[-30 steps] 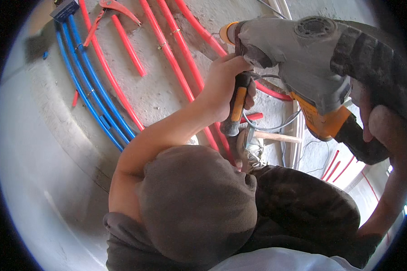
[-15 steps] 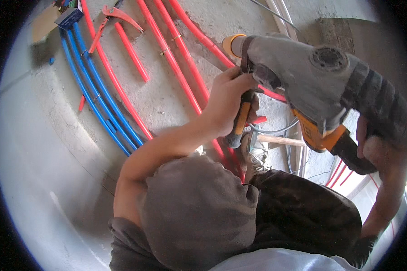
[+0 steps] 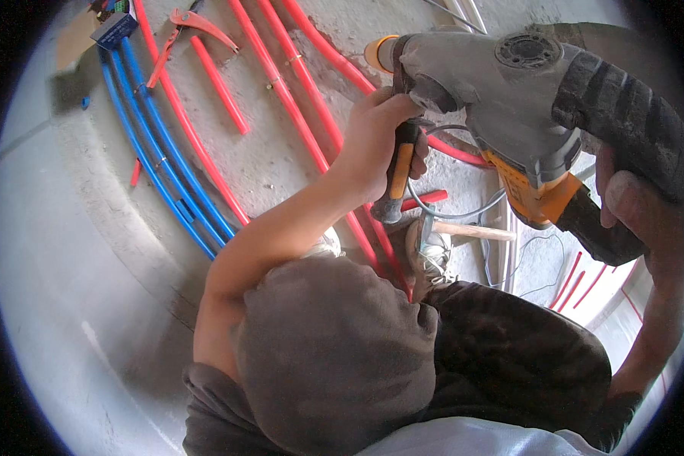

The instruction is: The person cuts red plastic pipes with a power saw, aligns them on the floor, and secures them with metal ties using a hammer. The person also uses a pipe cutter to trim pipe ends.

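Observation:
Both my hands hold a grey rotary hammer (image 3: 471,83) with black and yellow parts, raised above the floor. My left hand (image 3: 372,144) is wrapped round its black-and-orange side handle (image 3: 400,176), close behind the yellow-ringed front end (image 3: 380,55). My right hand (image 3: 632,201) grips the rear handle (image 3: 585,216), with part of the fingers hidden behind it. The tool's front points to the far left. I cannot make out a bit in the chuck. Beneath the tool, a red pipe (image 3: 460,154) and a grey cable (image 3: 463,213) lie on the floor.
Several red pipes (image 3: 292,114) and blue pipes (image 3: 156,156) run along the rough concrete floor, some held by clips. Red pipe cutters (image 3: 181,26) lie at the far left near a dark blue box (image 3: 116,29). A wooden-handled hammer (image 3: 475,231) lies by my shoe (image 3: 435,254).
The rotary hammer has moved away from me and slightly left, both hands keeping their grip. More of the floor, the cable and the wooden-handled hammer now shows beneath it.

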Demonstrator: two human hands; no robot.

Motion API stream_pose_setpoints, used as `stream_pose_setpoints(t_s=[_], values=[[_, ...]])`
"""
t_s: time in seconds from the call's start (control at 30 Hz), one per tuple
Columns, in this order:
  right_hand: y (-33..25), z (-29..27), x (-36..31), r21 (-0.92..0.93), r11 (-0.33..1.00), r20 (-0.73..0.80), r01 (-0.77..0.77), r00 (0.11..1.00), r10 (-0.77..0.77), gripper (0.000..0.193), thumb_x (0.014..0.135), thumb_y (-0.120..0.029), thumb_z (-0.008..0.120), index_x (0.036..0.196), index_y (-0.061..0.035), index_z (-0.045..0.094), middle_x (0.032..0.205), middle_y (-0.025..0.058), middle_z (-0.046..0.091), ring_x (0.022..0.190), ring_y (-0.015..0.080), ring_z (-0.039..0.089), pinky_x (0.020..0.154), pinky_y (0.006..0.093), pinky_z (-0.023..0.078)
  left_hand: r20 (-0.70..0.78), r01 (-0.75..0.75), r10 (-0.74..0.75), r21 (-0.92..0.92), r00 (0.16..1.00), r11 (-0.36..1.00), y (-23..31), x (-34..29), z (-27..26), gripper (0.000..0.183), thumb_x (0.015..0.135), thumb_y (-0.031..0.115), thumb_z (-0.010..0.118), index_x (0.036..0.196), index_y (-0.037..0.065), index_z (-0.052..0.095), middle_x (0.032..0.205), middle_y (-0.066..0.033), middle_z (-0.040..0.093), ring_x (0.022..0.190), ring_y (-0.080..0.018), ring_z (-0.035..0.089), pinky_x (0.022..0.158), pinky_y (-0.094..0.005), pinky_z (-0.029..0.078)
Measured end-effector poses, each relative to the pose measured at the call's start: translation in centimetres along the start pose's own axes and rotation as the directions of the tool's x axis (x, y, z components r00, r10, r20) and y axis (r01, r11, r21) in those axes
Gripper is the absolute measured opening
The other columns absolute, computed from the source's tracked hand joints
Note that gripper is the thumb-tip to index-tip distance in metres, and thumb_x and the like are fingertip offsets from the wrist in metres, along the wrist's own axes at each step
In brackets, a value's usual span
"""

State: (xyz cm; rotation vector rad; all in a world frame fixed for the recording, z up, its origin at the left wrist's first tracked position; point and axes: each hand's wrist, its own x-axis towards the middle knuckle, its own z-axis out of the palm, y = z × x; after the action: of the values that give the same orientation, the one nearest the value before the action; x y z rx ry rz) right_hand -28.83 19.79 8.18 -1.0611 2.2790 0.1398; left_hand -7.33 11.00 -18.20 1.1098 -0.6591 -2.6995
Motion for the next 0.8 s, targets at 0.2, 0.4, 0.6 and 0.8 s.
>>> stream_pose_setpoints(t_s=[0.2,0.4,0.6,0.8], values=[[-0.3,0.8,1.7,-0.039,0.997,0.081,0.066,0.995,-0.063,0.048,0.085,-0.019,0.087,0.125,-0.0008,0.069,0.107,0.0078,0.074,0.095,0.0161,0.072,0.086,0.0355,0.058,-0.062,-0.004,0.003,-0.010,0.998,1.000,0.4,-0.5,-1.7,0.028,0.104,0.034,0.056,0.099,0.007,0.060,0.064,-0.0110,0.062,0.047,-0.0217,0.058,0.048,-0.0358,0.046],[0.7,0.1,2.0,-0.104,0.991,0.097,0.083,0.993,-0.073,0.047,0.086,-0.019,0.086,0.126,-0.0005,0.069,0.109,0.0080,0.074,0.096,0.0159,0.071,0.087,0.0355,0.057,-0.006,-0.008,0.008,-0.019,1.000,1.000,0.5,-0.3,-2.0,0.028,0.103,0.034,0.058,0.097,0.007,0.061,0.064,-0.0115,0.062,0.047,-0.0229,0.059,0.047,-0.0366,0.046],[2.9,0.7,6.9,-0.178,0.941,0.160,0.289,0.952,-0.262,0.045,0.087,-0.018,0.085,0.126,-0.0001,0.069,0.110,0.0081,0.074,0.098,0.0158,0.071,0.089,0.0354,0.057,-0.106,0.021,-0.023,-0.026,0.994,0.999,1.3,-0.6,-2.4,0.027,0.099,0.031,0.061,0.101,0.004,0.060,0.066,-0.0132,0.062,0.049,-0.0251,0.060,0.048,-0.0383,0.048],[5.6,-0.7,7.6,-0.282,0.892,0.209,0.352,0.930,-0.301,0.044,0.089,-0.018,0.084,0.126,0.0002,0.069,0.111,0.0083,0.073,0.099,0.0156,0.071,0.090,0.0354,0.056,-0.094,-0.010,0.002,-0.085,0.996,0.996,1.3,1.0,-0.4,0.026,0.097,0.026,0.064,0.105,0.002,0.059,0.067,-0.0159,0.062,0.048,-0.0278,0.059,0.047,-0.0412,0.049]])
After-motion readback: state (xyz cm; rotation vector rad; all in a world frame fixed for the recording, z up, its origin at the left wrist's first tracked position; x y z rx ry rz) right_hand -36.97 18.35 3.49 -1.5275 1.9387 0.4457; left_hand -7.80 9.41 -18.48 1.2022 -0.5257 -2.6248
